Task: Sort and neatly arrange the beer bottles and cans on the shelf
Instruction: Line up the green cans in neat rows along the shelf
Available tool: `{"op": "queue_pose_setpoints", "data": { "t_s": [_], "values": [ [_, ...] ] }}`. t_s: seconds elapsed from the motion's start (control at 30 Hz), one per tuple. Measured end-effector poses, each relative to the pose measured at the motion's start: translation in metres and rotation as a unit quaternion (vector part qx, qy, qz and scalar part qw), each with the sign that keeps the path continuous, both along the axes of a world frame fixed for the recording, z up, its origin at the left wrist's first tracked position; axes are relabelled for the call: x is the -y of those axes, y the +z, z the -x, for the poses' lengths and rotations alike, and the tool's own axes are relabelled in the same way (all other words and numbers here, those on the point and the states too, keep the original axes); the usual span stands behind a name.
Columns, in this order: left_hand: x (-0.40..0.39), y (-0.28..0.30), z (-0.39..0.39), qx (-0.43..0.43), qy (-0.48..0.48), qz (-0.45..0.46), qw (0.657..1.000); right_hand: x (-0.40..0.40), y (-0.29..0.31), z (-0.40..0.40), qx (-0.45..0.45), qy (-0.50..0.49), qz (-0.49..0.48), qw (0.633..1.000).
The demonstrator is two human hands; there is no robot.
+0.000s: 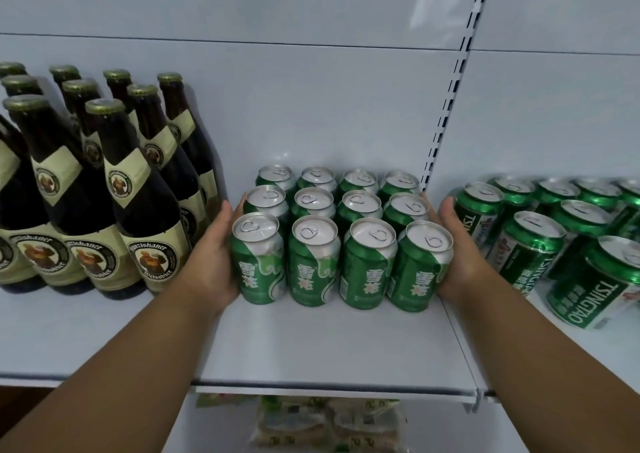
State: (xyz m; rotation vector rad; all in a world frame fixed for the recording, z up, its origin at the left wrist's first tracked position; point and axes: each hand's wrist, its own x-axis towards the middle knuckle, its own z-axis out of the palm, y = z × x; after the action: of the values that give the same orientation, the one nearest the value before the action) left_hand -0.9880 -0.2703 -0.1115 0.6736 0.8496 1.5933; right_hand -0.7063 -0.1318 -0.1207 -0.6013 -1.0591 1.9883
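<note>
A block of green and silver beer cans (pixel 341 234) stands upright in tidy rows in the middle of the white shelf (pixel 332 345). My left hand (pixel 213 258) lies flat against the block's left side, fingers straight along the front left cans. My right hand (pixel 460 255) presses the block's right side the same way. Dark brown beer bottles (pixel 114 189) with cream labels stand in rows on the left. Green Tsingtao cans (pixel 540 237) stand grouped on the right part of the shelf.
A slotted upright post (pixel 446 113) rises at the back between the middle and right shelf sections. Bare shelf lies in front of the cans up to the front edge. Packaged goods (pixel 329 425) show on the lower level beneath.
</note>
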Motion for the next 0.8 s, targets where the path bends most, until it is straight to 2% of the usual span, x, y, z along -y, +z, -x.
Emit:
{"op": "queue_pose_setpoints", "data": {
  "t_s": [0.3,0.8],
  "values": [
    [-0.002,-0.0006,0.0003,-0.016,-0.013,0.024,1.0,-0.0028,-0.004,-0.0007,-0.004,-0.03,0.017,0.999],
    [-0.002,0.0027,-0.0011,-0.028,0.013,0.035,0.999,0.0009,0.0013,0.0024,0.003,-0.046,-0.011,0.999]
  ]
}}
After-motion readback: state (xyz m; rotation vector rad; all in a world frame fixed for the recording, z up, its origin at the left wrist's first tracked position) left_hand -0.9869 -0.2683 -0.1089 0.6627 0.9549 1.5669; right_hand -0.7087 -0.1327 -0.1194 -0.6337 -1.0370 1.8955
